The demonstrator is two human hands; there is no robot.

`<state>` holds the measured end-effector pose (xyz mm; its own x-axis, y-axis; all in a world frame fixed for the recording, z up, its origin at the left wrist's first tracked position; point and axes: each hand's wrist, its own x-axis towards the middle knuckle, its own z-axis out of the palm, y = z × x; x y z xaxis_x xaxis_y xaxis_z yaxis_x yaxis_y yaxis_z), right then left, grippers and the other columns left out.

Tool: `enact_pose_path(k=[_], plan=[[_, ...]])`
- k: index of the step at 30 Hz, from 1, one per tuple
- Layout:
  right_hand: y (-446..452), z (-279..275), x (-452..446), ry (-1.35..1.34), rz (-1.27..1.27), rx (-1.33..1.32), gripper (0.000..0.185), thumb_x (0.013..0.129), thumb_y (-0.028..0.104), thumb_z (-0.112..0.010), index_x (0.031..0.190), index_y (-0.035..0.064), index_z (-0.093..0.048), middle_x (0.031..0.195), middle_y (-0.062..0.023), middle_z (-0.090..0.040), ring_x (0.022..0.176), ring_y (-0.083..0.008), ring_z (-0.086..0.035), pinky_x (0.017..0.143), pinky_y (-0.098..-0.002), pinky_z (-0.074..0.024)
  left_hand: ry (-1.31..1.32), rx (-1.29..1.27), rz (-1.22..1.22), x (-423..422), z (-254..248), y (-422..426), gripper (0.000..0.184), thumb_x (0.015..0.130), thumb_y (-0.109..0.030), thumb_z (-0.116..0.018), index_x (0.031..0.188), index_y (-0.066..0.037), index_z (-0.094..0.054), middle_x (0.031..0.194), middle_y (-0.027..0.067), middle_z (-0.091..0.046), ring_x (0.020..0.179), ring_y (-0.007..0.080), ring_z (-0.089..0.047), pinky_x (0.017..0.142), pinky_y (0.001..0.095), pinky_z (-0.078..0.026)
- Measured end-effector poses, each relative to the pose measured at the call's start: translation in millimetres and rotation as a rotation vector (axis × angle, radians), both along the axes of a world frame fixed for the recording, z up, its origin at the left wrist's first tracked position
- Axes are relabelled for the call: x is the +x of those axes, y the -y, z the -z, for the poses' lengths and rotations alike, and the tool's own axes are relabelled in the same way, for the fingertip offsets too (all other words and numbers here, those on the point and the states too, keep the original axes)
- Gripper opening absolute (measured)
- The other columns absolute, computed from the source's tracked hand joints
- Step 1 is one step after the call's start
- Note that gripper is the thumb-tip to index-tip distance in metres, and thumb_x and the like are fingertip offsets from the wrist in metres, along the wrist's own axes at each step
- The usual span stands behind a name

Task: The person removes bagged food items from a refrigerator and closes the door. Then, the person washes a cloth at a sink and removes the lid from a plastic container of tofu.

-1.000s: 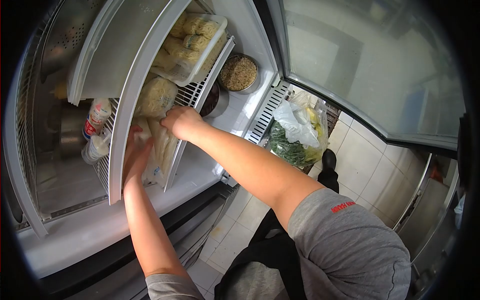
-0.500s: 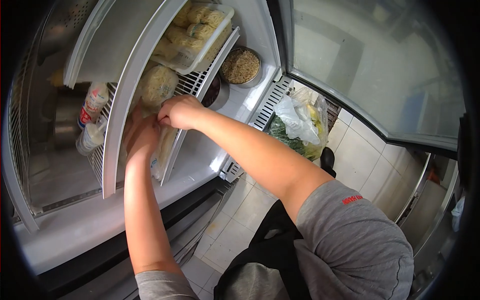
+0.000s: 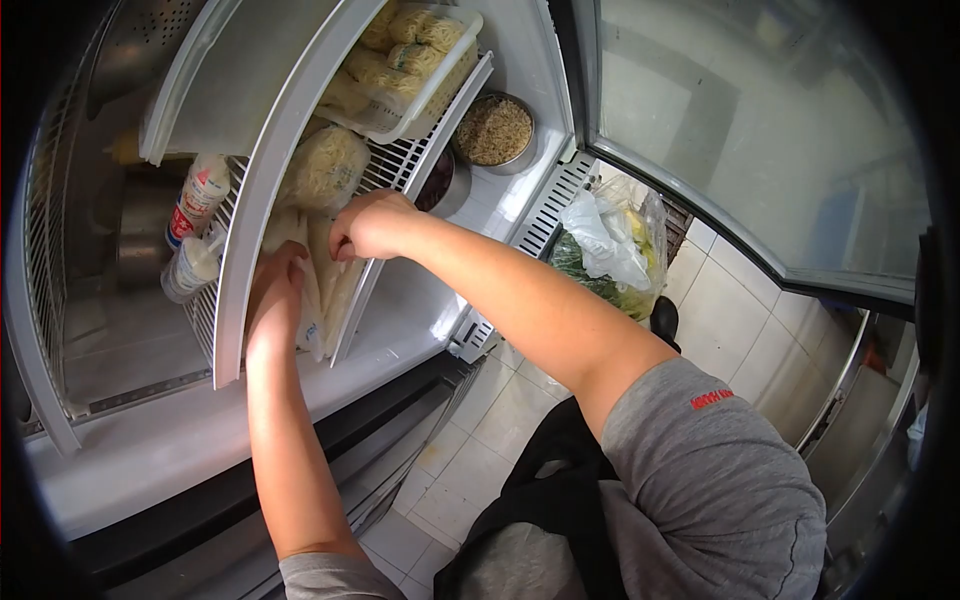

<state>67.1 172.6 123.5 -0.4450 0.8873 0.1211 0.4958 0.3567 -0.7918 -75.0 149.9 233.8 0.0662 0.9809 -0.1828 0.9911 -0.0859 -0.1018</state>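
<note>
2 hands apart at the flat plastic packs
The left hand [image 3: 278, 285] and right hand [image 3: 372, 225] curl at the flat plastic packs [image 3: 337, 285] between them; whether either grips, I cannot tell. Light fingertips, packs kept level, would spare the thin film. Just beyond both sit a noodle bag [image 3: 332, 168] and wire shelf [image 3: 388, 163]; right of them, a glass door [image 3: 740, 130] above floor tiles [image 3: 715, 305].

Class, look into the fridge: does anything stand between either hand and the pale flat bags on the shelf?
Nothing visible does. The right hand and left hand are right at the pale flat bags. The round bag of noodles sits beyond, not between. What the hands cover can't be seen.
</note>
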Motion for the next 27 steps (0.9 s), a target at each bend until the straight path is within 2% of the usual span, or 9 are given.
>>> enact_pose_path(k=[2, 5, 9, 14, 16, 18, 21, 23, 27], plan=[[-2, 3, -1, -0.034, 0.021, 0.014, 0.022, 0.077, 0.033, -0.064, 0.096, 0.0238, -0.068, 0.095, -0.0022, -0.066, 0.094, -0.0224, -0.061, 0.077, -0.0349, -0.0482, -0.183, 0.275, 0.352, -13, 22, 5, 0.023, 0.074, -0.004, -0.060, 0.094, -0.015, -0.064, 0.126, 0.0197, -0.046, 0.103, 0.0362, -0.055, 0.088, 0.0413, -0.044], [-6, 8, -5, -0.034, 0.008, 0.043, 0.024, 0.077, 0.031, -0.065, 0.098, 0.0211, -0.067, 0.097, -0.0031, -0.066, 0.094, -0.0238, -0.061, 0.078, -0.0357, -0.0482, -0.186, 0.186, 0.182, 19, 19, 30, 0.025, 0.075, -0.007, -0.061, 0.094, -0.021, -0.065, 0.130, 0.0124, -0.045, 0.107, 0.0346, -0.053, 0.089, 0.0413, -0.045], [-7, 0, 1, 0.191, -0.069, 0.035, 0.038, 0.075, 0.026, -0.068, 0.110, 0.0143, -0.060, 0.103, -0.0078, -0.064, 0.098, -0.0275, -0.060, 0.080, -0.0366, -0.0481, -0.158, 0.261, 0.239, 8, 21, 30, 0.027, 0.075, -0.007, -0.061, 0.097, -0.023, -0.065, 0.133, 0.0110, -0.042, 0.109, 0.0346, -0.051, 0.090, 0.0408, -0.045], [-24, 4, -16, 0.235, -0.117, -0.068, 0.028, 0.075, 0.014, -0.067, 0.102, 0.0062, -0.065, 0.103, -0.0107, -0.065, 0.096, -0.0264, -0.062, 0.080, -0.0374, -0.0490, -0.207, 0.287, 0.239, 9, 24, 31, 0.047, 0.076, -0.013, -0.063, 0.118, -0.033, -0.056, 0.136, 0.0137, -0.039, 0.118, 0.0340, -0.044, 0.097, 0.0413, -0.039], [-27, 4, -16, 0.217, -0.100, -0.109, 0.028, 0.076, 0.014, -0.067, 0.102, 0.0054, -0.065, 0.104, -0.0112, -0.065, 0.096, -0.0263, -0.062, 0.080, -0.0375, -0.0491, -0.243, 0.249, 0.223, 15, 23, 37, 0.055, 0.074, -0.017, -0.066, 0.124, -0.032, -0.050, 0.138, 0.0144, -0.036, 0.120, 0.0354, -0.041, 0.098, 0.0428, -0.036], [-32, 3, -16, 0.179, -0.138, -0.311, 0.044, 0.072, 0.019, -0.071, 0.112, 0.0087, -0.057, 0.107, -0.0119, -0.063, 0.100, -0.0303, -0.060, 0.082, -0.0379, -0.0482, -0.278, 0.211, 0.198, 7, 26, 38, 0.065, 0.072, -0.021, -0.069, 0.131, -0.031, -0.044, 0.140, 0.0152, -0.033, 0.121, 0.0368, -0.038, 0.100, 0.0444, -0.033], [-28, 11, -19, 0.175, -0.123, -0.135, 0.045, 0.069, 0.021, -0.074, 0.109, 0.0053, -0.058, 0.104, -0.0145, -0.063, 0.098, -0.0314, -0.060, 0.082, -0.0379, -0.0481, 0.070, 0.388, 0.326, -38, 47, 28, 0.074, 0.073, -0.029, -0.069, 0.138, -0.024, -0.034, 0.143, 0.0150, -0.028, 0.127, 0.0440, -0.030, 0.103, 0.0466, -0.030], [-26, 0, -10, 0.175, -0.175, -0.083, 0.047, 0.068, 0.024, -0.075, 0.107, 0.0031, -0.059, 0.103, -0.0158, -0.063, 0.098, -0.0319, -0.060, 0.082, -0.0379, -0.0479, 0.017, 0.474, 0.008, -55, 61, 27, 0.081, 0.074, -0.037, -0.069, 0.142, -0.020, -0.027, 0.146, 0.0156, -0.024, 0.130, 0.0459, -0.025, 0.104, 0.0503, -0.027], [-37, 11, -22, 0.083, -0.150, -0.052, 0.054, 0.062, 0.030, -0.079, 0.100, -0.0026, -0.060, 0.102, -0.0184, -0.063, 0.098, -0.0332, -0.059, 0.083, -0.0375, -0.0474, -0.127, 0.427, -0.154, -42, 70, 25, 0.085, 0.076, -0.045, -0.067, 0.143, -0.024, -0.021, 0.147, 0.0170, -0.021, 0.131, 0.0457, -0.023, 0.105, 0.0518, -0.025]])
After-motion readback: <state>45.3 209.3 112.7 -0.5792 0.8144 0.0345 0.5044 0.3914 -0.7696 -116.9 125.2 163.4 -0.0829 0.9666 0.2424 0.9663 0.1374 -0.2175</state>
